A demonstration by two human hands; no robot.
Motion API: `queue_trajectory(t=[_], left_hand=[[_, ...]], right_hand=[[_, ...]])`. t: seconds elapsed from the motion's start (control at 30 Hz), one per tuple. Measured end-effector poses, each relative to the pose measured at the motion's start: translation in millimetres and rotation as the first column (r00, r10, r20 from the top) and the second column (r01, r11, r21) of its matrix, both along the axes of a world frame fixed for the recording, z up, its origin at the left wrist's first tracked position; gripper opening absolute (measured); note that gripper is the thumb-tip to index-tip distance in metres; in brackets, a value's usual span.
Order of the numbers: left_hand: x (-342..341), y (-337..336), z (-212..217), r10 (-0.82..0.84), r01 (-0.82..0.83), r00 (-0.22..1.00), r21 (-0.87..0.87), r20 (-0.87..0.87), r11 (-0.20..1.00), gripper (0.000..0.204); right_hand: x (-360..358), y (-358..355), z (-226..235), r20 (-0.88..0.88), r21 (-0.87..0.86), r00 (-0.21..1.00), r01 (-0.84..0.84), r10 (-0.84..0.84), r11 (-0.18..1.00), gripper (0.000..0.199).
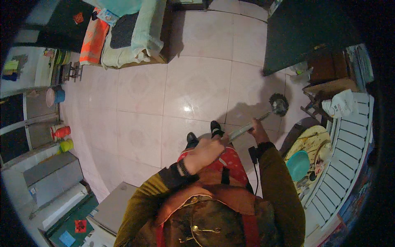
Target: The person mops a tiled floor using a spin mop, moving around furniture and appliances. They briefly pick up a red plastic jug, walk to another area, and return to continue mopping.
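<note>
Both my hands grip a long pale-handled mop. My left hand [207, 153] is closed around the upper end of the handle, close in front of my body. Farther down, my right hand [258, 131] wraps the handle [242, 130]. The round mop head [279, 104], with a dark fringe, rests on the tiled floor [197, 88] ahead and to the right. Below my hands show my red trousers and two dark shoes [216, 127].
A cloth-covered sofa [150, 29] stands at the far left. A dark door [304, 37] is at the far right. On the right, a round yellow table [306, 140] holds a teal bowl [298, 165], beside a white slatted rack [343, 152]. A grey cabinet [115, 201] is near my left.
</note>
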State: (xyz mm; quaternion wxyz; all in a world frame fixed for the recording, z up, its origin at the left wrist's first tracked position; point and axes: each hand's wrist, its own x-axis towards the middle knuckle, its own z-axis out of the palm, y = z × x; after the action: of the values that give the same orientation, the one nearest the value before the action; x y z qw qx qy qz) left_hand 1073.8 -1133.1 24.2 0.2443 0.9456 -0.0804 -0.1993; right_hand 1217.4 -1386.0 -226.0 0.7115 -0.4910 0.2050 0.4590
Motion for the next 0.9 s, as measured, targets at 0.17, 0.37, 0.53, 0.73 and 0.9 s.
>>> queue_trajectory(t=[0.17,0.37,0.53,0.73,0.9], left_hand=[[-109,74,39,0.164,-0.152,0.982,0.125,-0.094,0.980,0.054],[-258,131,158,0.590,-0.456,0.795,0.503,-0.142,0.735,0.045],[-267,142,201,0.529,-0.399,0.837,0.505,-0.141,0.765,0.048],[-177,156,157,0.181,-0.109,0.961,0.314,-0.209,0.943,0.054],[-88,87,53,-0.142,0.155,0.980,0.090,-0.142,0.984,0.043]], right_hand=[[-81,80,-14,0.743,-0.485,0.131,-0.570,0.656,0.663,0.048],[-246,263,26,-0.452,0.305,0.646,-0.537,0.616,0.787,0.038],[-278,316,89,-0.383,0.220,0.744,-0.502,0.547,0.837,0.033],[-206,233,50,-0.321,0.100,0.933,-0.141,0.166,0.985,0.034],[-137,90,12,0.384,-0.324,0.877,-0.163,0.287,0.932,0.035]])
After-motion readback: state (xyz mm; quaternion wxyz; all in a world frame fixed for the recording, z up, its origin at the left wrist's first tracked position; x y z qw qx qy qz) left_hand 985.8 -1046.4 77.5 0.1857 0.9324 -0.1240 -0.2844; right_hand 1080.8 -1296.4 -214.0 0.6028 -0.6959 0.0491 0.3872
